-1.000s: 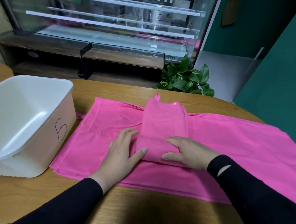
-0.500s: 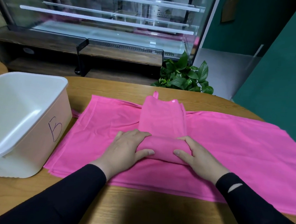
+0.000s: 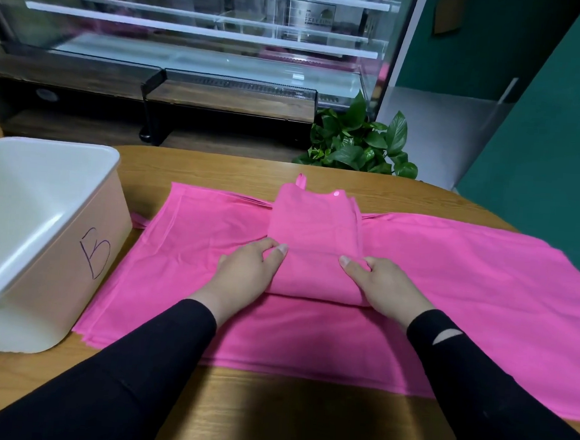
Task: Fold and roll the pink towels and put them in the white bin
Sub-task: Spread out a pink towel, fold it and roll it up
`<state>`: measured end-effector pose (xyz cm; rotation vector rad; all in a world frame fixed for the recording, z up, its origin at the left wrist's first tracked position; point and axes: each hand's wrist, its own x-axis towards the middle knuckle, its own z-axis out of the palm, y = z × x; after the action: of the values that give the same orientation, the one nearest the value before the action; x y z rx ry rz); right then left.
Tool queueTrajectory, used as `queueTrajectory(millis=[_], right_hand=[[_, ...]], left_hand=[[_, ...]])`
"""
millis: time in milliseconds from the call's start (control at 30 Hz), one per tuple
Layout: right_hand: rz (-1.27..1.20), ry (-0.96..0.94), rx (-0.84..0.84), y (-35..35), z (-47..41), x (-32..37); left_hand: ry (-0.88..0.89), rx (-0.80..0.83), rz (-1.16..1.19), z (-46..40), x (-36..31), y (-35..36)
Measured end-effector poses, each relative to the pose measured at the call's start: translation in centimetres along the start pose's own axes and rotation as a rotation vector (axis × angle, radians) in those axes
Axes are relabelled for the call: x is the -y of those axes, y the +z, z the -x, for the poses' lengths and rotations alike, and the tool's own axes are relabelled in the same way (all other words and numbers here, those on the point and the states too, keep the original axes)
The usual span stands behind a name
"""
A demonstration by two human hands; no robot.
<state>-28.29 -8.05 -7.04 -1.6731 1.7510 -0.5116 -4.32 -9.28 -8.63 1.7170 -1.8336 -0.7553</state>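
Left hand (image 3: 243, 275) and right hand (image 3: 385, 286) both grip rolled end of folded pink towel (image 3: 315, 235); white bin (image 3: 40, 236) at 9 o'clock.

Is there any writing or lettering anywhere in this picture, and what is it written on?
"B": handwritten in dark marker on the side of the white bin.
Printed sign behind the glass of the display case: too blurred to read.
Nothing readable on the pink towels.
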Motion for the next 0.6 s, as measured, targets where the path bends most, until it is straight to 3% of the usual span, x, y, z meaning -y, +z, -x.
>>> queueTrajectory(millis=[100,167,267,500,600], right_hand=[[0.09,-0.06,-0.191,0.5,0.0,0.5],[0.289,-0.215,-0.363,1.3,0.4,0.8],[0.545,-0.447,-0.49,3.0,1.2,0.4],[0.641,-0.455,-0.506,4.1,2.6,0.6],[0.695,-0.444,-0.372,5.3,3.5,1.8]], left_hand=[[0.278,-0.207,-0.217,0.4,0.1,0.5],[0.451,-0.207,-0.263,0.7,0.7,0.7],[0.499,-0.197,-0.198,1.4,2.2,0.9],[0.546,-0.115,-0.294,1.5,3.6,1.6],[0.55,-0.121,-0.251,1.1,3.8,1.7]])
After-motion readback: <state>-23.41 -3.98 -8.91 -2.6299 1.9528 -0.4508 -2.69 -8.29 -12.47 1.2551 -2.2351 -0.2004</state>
